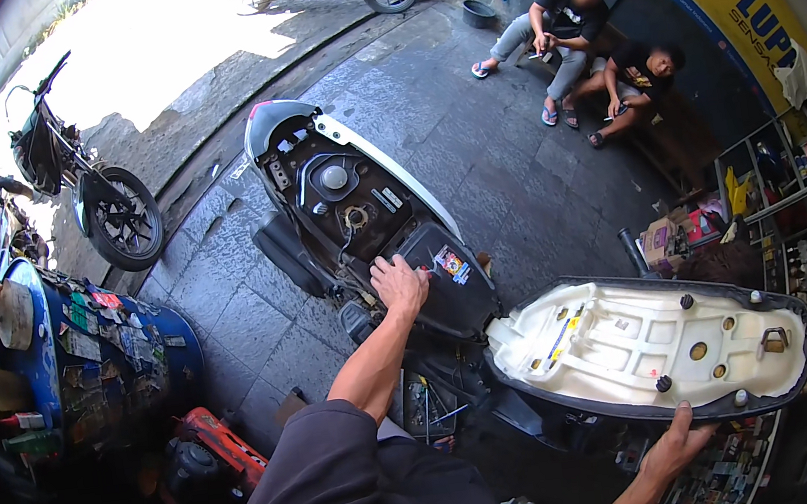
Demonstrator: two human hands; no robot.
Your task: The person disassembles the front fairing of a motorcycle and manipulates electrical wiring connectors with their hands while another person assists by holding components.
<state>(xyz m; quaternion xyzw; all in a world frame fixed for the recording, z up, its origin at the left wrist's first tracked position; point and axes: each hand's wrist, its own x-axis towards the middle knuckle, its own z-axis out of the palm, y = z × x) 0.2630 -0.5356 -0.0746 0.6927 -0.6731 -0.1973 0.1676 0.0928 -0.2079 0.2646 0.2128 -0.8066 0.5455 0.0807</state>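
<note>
White plastic underside up, the seat [628,355] lies flipped open, right of the scooter's body [374,215]; your right hand [677,442] holds its near rim, thumb on top. Your left hand [400,286], fingers bent, is at the body's near end; whether it grips anything, you cannot tell. A blue drum [122,337] stands left.

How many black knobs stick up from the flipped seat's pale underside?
2: one black knob toward the far edge of the seat, another toward the near edge, by the right hand. The exposed side shows no others.
</note>
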